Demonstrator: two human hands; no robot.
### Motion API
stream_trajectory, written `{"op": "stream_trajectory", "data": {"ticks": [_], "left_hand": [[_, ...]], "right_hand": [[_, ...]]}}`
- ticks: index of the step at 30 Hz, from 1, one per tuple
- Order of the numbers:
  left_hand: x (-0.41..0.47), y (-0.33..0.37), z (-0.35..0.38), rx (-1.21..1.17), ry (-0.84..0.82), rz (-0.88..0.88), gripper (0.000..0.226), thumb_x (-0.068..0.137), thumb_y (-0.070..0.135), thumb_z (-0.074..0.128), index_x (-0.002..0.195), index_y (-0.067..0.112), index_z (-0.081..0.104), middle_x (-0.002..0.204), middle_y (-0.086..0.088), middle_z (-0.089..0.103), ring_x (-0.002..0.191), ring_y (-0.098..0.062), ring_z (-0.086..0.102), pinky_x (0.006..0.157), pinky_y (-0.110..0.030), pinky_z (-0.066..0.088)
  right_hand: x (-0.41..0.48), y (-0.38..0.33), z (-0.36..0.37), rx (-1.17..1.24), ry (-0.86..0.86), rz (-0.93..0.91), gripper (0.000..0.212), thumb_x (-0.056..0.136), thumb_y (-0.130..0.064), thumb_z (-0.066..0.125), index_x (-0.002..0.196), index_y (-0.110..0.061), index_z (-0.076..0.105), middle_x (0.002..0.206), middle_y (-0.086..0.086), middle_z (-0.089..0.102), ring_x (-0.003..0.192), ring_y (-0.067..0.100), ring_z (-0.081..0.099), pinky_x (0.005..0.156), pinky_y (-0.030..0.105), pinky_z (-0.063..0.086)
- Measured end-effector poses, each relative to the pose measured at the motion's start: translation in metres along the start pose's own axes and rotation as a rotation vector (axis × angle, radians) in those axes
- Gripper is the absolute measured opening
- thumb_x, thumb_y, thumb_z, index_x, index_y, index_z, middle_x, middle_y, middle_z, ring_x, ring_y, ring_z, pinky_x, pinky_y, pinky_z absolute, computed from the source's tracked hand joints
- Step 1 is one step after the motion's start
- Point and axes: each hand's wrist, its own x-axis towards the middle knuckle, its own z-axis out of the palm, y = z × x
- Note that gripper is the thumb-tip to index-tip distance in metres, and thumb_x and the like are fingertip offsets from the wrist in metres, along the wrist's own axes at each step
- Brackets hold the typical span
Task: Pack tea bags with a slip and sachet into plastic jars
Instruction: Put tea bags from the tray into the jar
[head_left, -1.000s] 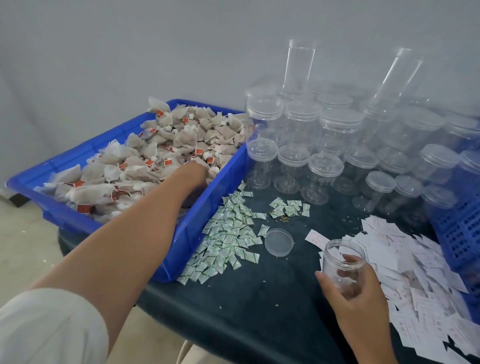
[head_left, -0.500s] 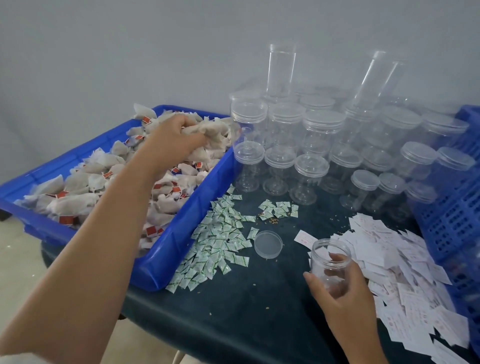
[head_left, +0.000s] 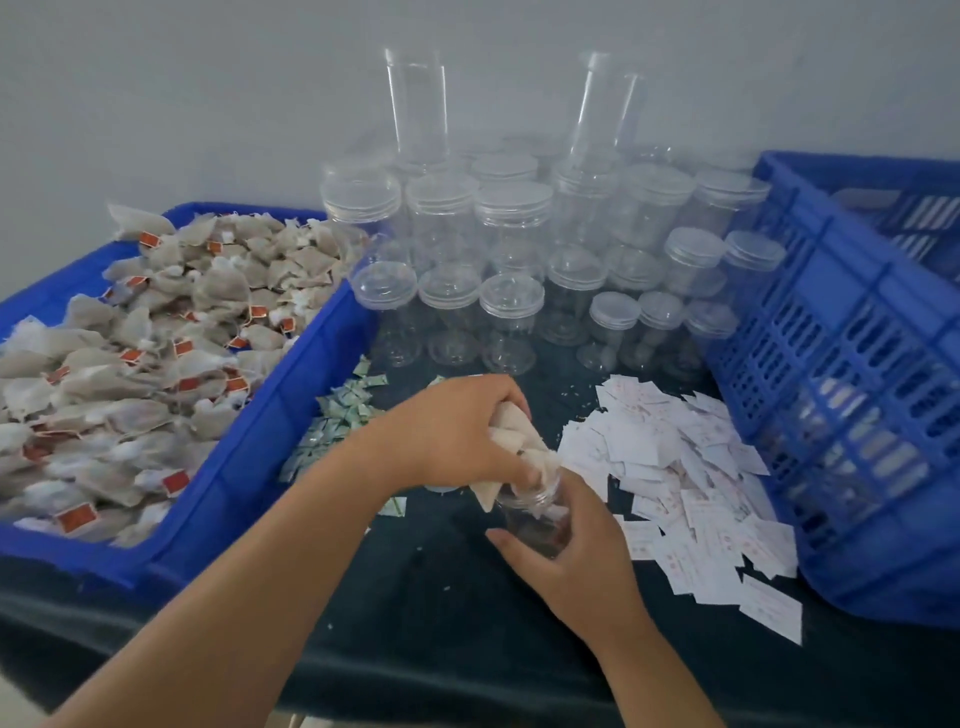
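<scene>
Stuffing step: left hand (head_left: 452, 436) clamps a bunch of beige pyramid mesh tea bags (head_left: 511, 441), fingers curled round them. The small clear plastic jar (head_left: 535, 512) sits right under those fingertips, long axis roughly in line with the bunch. Right hand (head_left: 582, 556) wraps the jar body, fingers curled. One bag looks to hang outside the rim, thumb side. Vs 0.5 s ago: left hand has crossed from the blue plastic tray (head_left: 249, 452) to the jar; right grip unchanged.

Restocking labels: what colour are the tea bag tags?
The tags are orange-red, clearest in the head view.
</scene>
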Motion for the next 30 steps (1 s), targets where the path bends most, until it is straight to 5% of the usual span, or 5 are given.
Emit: {"op": "stream_trajectory", "data": {"ticks": [6, 11, 16, 23, 30], "left_hand": [[-0.001, 0.000, -0.013, -0.033, -0.029, 0.018, 0.055, 0.080, 0.050, 0.083, 0.130, 0.044, 0.059, 0.114, 0.021, 0.066, 0.096, 0.004, 0.064, 0.080, -0.020, 0.053], [-0.001, 0.003, -0.008, 0.040, 0.012, 0.057, 0.021, 0.086, 0.044, 0.079, 0.105, 0.036, 0.077, 0.099, 0.017, 0.069, 0.090, 0.003, 0.064, 0.079, -0.022, 0.055], [-0.002, 0.000, -0.005, 0.044, -0.140, 0.078, 0.060, 0.091, 0.034, 0.073, 0.145, 0.041, 0.050, 0.109, 0.031, 0.070, 0.099, 0.015, 0.058, 0.077, -0.011, 0.045], [0.000, 0.004, 0.010, -0.056, 0.203, 0.143, 0.025, 0.078, 0.042, 0.088, 0.094, 0.042, 0.068, 0.099, 0.018, 0.066, 0.098, 0.006, 0.059, 0.074, -0.008, 0.046], [-0.012, 0.004, 0.019, 0.077, 0.087, 0.110, 0.028, 0.107, 0.034, 0.055, 0.134, 0.037, 0.060, 0.105, 0.023, 0.075, 0.104, 0.005, 0.064, 0.099, -0.025, 0.049]], "right_hand": [[0.001, 0.000, 0.000, -0.001, 0.047, -0.024, 0.054, 0.070, -0.068, 0.085, 0.112, -0.052, 0.056, 0.112, -0.023, 0.071, 0.097, 0.009, 0.070, 0.076, 0.024, 0.058], [0.001, 0.001, -0.001, 0.015, 0.069, -0.027, 0.053, 0.070, -0.068, 0.084, 0.111, -0.053, 0.055, 0.104, -0.021, 0.071, 0.090, 0.011, 0.070, 0.069, 0.016, 0.054], [0.001, 0.000, 0.001, 0.061, 0.029, -0.026, 0.054, 0.071, -0.060, 0.089, 0.116, -0.049, 0.060, 0.106, -0.018, 0.074, 0.093, 0.012, 0.073, 0.072, 0.020, 0.058], [0.001, -0.002, -0.001, 0.077, 0.068, -0.034, 0.051, 0.072, -0.061, 0.086, 0.114, -0.057, 0.058, 0.108, -0.022, 0.071, 0.093, 0.009, 0.071, 0.068, 0.011, 0.052], [0.002, 0.000, -0.001, 0.078, 0.100, -0.006, 0.050, 0.071, -0.064, 0.084, 0.112, -0.051, 0.060, 0.107, -0.023, 0.071, 0.093, 0.008, 0.070, 0.070, 0.014, 0.052]]}}
